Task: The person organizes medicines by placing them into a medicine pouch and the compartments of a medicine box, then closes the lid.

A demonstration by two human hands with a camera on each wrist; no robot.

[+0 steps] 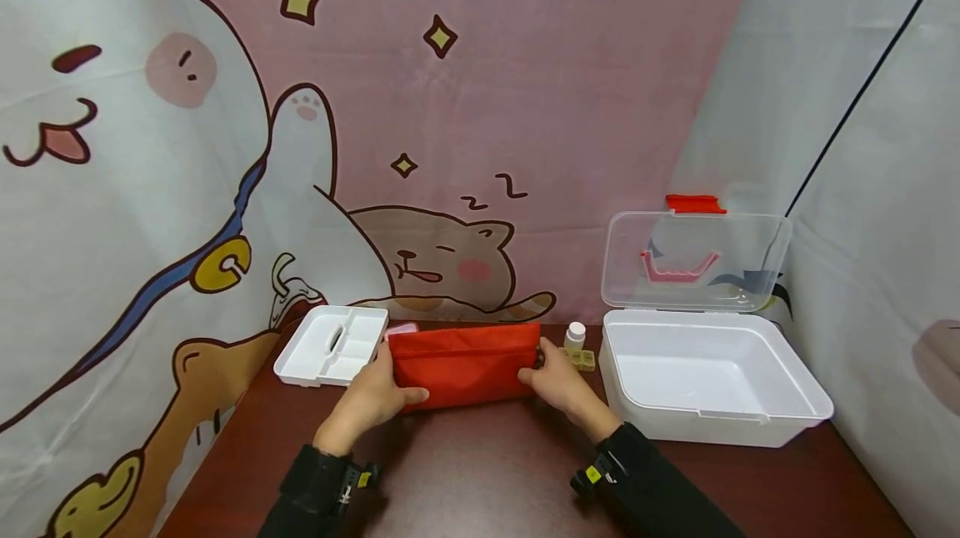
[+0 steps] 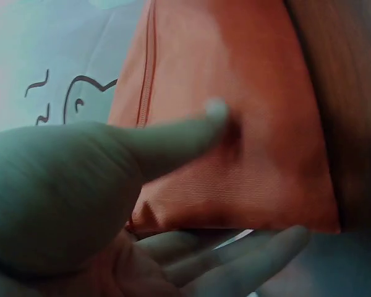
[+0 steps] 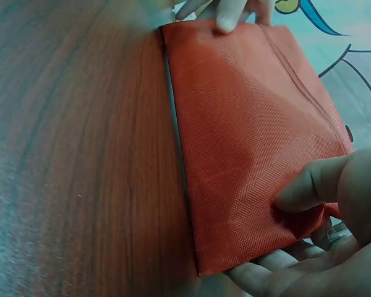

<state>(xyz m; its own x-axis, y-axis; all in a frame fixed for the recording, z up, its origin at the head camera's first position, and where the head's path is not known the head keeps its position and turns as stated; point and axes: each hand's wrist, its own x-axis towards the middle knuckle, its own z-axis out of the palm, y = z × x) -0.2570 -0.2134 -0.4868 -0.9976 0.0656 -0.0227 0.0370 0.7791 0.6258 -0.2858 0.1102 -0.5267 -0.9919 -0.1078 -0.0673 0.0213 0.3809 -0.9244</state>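
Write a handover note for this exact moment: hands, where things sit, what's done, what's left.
Left hand grips the left end of the red pouch, thumb on top. Right hand grips its right end. The pouch stands on the brown table, zipper edge up. The white storage box on the right is open and holds nothing; its white tray insert sits out on the left. A small white bottle and pill organiser lie between pouch and box. Done: box open, tray out. Left: probably everything still to go in.

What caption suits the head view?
Both hands grip a red zip pouch beside an open white box.
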